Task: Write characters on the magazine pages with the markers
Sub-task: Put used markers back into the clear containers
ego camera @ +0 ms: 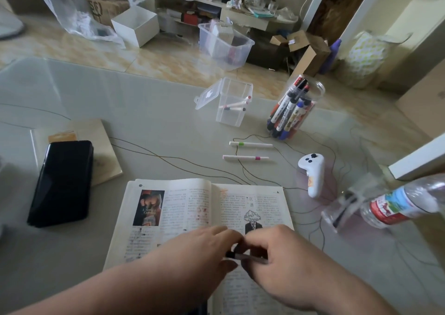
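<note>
The left hand point(207, 249) hangs over the open magazine point(183, 208), which lies flat on the desk point(156, 126) directly beneath both hands. Its fingers point(226, 232) and thumb curl inward and appear to pinch the dark cap end of a marker point(248, 257), though blur softens the detail.

The marker lies nearly level. Its long axis runs left to right and bridges the narrow gap between the hands, with the cap towards the left fingers.

The right hand point(281, 252) has its fingers wrapped around the barrel, gripping it just above the right-hand page.

The coming move probably means parting the hands sideways along that axis. The right hand would then be the one placed to write.

Farther out, beyond the right fingers and well apart, two white markers point(250, 144) lie side by side, with a jar point(291, 112) of markers behind them.
</note>
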The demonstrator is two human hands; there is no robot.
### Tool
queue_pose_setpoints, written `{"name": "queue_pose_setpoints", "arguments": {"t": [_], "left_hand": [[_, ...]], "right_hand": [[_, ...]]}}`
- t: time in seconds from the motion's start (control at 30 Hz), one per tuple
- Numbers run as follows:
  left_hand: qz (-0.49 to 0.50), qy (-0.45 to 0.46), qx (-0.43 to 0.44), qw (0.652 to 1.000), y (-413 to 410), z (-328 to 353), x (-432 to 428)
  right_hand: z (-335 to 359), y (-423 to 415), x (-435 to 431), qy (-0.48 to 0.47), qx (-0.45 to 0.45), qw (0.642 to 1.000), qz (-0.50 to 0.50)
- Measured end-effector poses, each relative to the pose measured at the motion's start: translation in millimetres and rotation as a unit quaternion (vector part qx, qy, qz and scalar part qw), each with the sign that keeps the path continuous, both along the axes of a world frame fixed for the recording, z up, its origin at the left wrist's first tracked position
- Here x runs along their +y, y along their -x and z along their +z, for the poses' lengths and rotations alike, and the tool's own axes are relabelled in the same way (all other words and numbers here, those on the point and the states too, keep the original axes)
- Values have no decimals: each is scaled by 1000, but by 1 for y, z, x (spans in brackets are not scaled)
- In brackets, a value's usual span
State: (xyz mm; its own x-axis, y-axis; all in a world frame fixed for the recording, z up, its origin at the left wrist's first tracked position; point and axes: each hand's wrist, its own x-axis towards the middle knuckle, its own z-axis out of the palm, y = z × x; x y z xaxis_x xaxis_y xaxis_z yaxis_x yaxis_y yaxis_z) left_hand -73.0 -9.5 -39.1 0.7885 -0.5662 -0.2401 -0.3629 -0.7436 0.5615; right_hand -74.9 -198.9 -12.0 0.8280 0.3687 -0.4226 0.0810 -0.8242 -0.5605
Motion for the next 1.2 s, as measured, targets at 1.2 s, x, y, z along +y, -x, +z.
{"name": "queue_pose_setpoints", "arguments": {"t": [1.2], "left_hand": [[99, -14, 141, 985, -18, -10, 10]], "right_hand": [[-59, -68, -23, -416, -28, 832, -366]]}}
